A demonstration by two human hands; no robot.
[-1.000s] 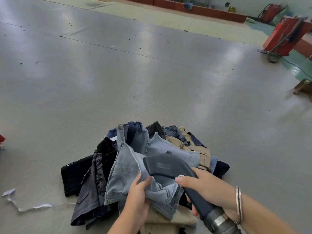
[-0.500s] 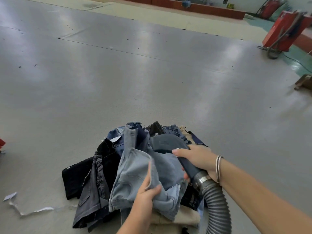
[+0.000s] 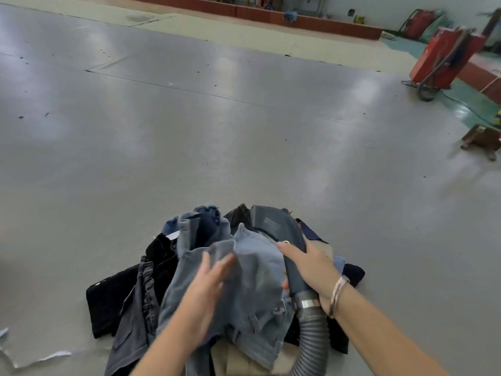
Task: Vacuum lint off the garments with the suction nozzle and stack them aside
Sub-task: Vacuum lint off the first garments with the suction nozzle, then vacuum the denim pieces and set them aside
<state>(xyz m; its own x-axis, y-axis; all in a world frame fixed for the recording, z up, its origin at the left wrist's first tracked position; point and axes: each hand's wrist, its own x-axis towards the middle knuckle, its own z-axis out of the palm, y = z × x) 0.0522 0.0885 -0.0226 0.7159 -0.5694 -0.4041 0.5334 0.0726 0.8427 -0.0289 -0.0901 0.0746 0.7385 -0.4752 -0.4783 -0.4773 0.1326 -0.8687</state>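
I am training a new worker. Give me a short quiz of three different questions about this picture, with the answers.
1. True or false: the right hand grips the suction nozzle.
2. Which garment does the left hand rest on? A) light blue jeans B) black trousers C) beige trousers
3. Fill in: the nozzle joins a grey ribbed ____.

Key: 1 true; 2 A; 3 hose.
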